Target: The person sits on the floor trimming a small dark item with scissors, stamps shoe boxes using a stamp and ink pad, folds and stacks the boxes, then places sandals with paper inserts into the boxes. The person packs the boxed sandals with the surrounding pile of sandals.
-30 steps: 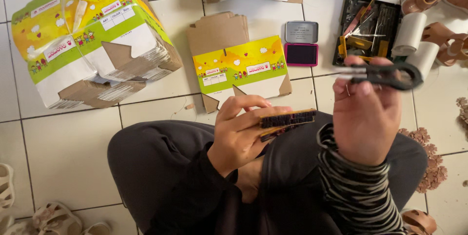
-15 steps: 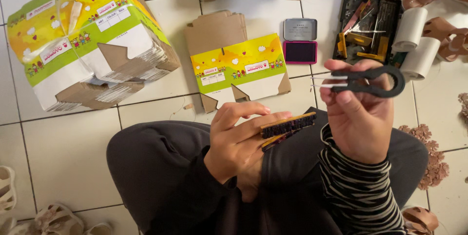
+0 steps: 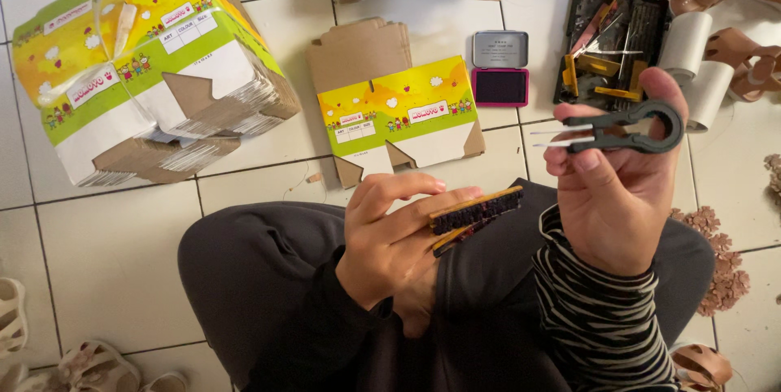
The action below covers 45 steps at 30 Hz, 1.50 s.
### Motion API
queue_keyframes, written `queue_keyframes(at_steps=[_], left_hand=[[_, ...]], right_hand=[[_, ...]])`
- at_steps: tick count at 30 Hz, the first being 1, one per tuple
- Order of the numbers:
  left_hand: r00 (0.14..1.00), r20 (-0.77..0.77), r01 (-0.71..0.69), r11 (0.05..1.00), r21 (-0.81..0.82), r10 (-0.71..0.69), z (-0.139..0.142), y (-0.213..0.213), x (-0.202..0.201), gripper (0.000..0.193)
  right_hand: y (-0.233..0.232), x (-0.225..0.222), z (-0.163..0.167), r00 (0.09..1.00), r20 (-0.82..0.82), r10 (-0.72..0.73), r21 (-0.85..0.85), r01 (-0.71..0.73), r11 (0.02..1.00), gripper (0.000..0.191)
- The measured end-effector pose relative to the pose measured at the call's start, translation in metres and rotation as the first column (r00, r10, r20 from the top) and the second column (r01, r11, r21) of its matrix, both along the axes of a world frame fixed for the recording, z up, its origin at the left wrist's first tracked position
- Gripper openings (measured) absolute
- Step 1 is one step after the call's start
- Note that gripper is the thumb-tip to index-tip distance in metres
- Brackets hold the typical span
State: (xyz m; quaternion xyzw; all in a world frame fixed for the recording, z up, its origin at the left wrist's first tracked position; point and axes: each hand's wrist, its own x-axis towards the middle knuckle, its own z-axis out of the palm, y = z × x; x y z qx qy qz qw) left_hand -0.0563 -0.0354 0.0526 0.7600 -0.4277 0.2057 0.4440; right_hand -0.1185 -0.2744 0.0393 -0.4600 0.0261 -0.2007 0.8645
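Head view shows the right hand (image 3: 614, 189) pinching dark tweezers (image 3: 622, 128), their two thin tips pointing left. The left hand (image 3: 399, 241) curls around a flat rubber stamp (image 3: 476, 211) (its end pokes past the fingertips). Both are held up over the lap. Just beyond lie a flat box (image 3: 399, 115), an open ink pad (image 3: 499, 75) and bare white tiles (image 3: 106, 254).

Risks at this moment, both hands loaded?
1. The right hand pinches the dark tweezers with their thin tips bare, aimed toward the left hand; a slip might jab the fingers.
2. The stamp strip rests only on left fingertips above the lap, so it may drop and perhaps mark the trousers.
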Motion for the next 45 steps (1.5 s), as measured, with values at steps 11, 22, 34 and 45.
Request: queue_keyframes(at_steps=[11,22,34,45], left_hand=[[0.999,0.037,-0.024,1.0,0.014,0.024,0.002,0.001,-0.001,0.023],[0.999,0.029,-0.018,1.0,0.009,0.018,0.003,0.001,0.0,0.024],[0.999,-0.043,0.008,0.999,-0.031,-0.009,0.001,-0.003,0.002,0.021],[0.996,-0.088,-0.002,0.999,-0.05,-0.003,0.001,-0.005,0.0,0.019]], right_hand=[[0.002,0.002,0.003,1.0,-0.017,0.006,-0.021,-0.006,1.0,0.076],[0.002,0.004,0.003,1.0,-0.004,0.012,-0.029,-0.012,1.0,0.078],[-0.002,0.009,0.004,0.996,-0.07,-0.052,-0.013,0.052,0.999,0.076],[-0.009,0.007,0.003,0.999,-0.034,-0.004,-0.035,0.002,0.999,0.069]])
